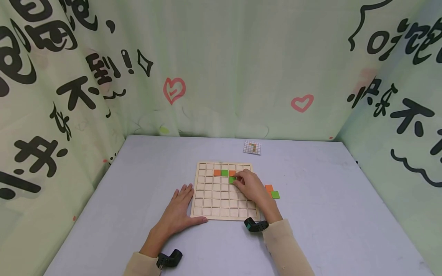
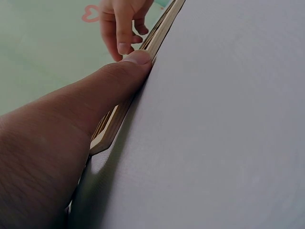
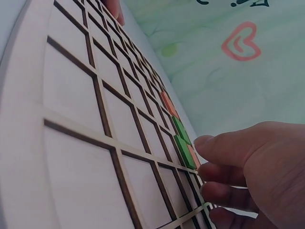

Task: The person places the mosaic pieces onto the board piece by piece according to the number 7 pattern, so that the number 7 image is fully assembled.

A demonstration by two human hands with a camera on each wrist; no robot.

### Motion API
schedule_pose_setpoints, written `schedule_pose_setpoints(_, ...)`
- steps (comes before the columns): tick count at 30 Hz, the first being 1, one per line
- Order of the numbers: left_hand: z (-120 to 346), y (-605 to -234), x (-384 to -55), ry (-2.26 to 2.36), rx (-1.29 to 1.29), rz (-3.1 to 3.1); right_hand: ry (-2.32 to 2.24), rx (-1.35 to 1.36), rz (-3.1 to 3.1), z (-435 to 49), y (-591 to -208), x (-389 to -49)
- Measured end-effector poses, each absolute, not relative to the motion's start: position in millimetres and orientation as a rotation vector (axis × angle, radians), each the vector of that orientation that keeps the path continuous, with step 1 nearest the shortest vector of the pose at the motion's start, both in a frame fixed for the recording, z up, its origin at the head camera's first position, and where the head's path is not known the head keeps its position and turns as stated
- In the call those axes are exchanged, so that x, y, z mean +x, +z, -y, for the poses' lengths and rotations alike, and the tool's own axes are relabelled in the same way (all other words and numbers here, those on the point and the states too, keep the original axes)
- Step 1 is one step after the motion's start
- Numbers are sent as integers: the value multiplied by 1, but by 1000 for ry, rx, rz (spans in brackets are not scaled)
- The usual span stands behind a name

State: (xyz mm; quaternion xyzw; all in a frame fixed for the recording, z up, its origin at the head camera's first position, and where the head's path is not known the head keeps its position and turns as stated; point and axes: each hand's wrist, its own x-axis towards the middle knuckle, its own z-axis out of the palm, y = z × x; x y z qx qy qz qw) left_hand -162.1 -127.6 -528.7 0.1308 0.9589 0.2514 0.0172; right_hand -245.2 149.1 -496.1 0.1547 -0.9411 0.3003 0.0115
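A wooden grid board (image 1: 221,211) lies flat on the table. Orange, green and orange square tiles sit side by side in an upper row, the green tile (image 1: 225,173) between the orange tile (image 1: 216,173) and the other. A second green tile (image 1: 232,180) is in the row below, under the right-hand orange one. My right hand (image 1: 251,186) is over the board's right part, thumb and fingertips beside these tiles; no tile shows between them in the right wrist view. My left hand (image 1: 180,210) rests at the near left corner, fingers along the left edge, thumb (image 2: 138,58) on the near edge.
Loose orange and green tiles (image 1: 275,194) lie right of the board, close to my right forearm. A small card (image 1: 252,147) with a coloured grid pattern lies beyond the board's far edge. Pale green curtains (image 1: 238,76) with black writing and red hearts surround the white table (image 1: 331,214).
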Motion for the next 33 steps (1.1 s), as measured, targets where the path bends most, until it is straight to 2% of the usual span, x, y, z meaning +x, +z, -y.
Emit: schedule_pose_setpoints(33,128,-528,-163,821,433,-2980,1030,353,2959,-170,-477,-242)
